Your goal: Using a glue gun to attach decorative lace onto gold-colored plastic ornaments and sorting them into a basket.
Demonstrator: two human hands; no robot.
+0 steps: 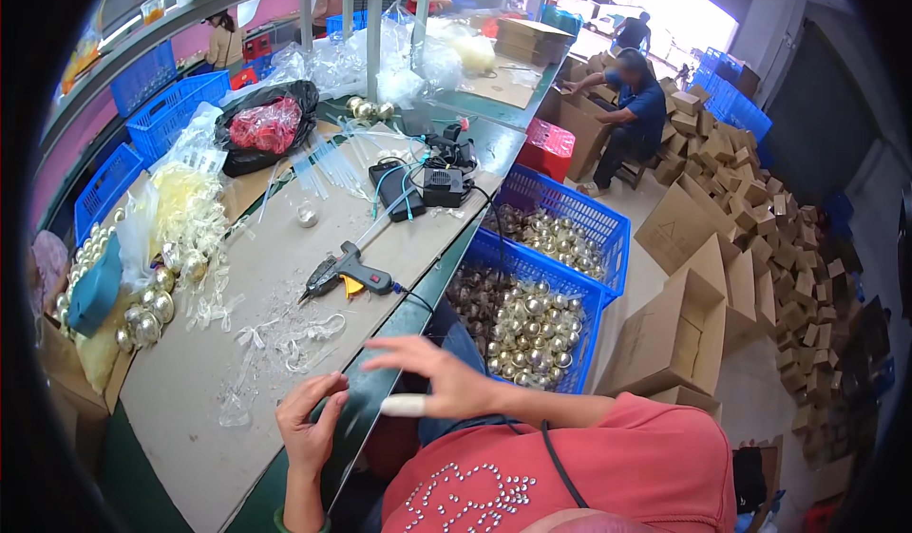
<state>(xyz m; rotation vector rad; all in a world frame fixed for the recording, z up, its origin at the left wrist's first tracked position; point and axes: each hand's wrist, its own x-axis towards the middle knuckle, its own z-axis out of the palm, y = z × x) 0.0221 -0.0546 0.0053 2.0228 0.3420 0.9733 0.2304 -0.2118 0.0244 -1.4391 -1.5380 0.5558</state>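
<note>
My left hand (309, 424) is raised over the near edge of the workbench. Its fingers bend loosely with the thumb apart, and nothing shows between them. My right hand (437, 381) hovers just to the right, somewhat blurred, fingers stretched out and bare of any object. A white cover (404, 406) wraps its thumb. Beyond both hands, a black and grey hot glue gun (350, 272) with a yellow trigger lies on the cardboard sheet (204, 443). A clear glue stick (389, 208) sticks out of its back. White ribbon scraps (304, 338) lie between my hands and the gun.
Blue crates (598, 300) of gold and brown baubles stand right of the bench. Cardboard boxes (670, 333) crowd the floor beyond, where a person in blue (638, 105) sits. Gold baubles (147, 314) and clear bags line the bench's left. A cable (413, 295) trails off the edge.
</note>
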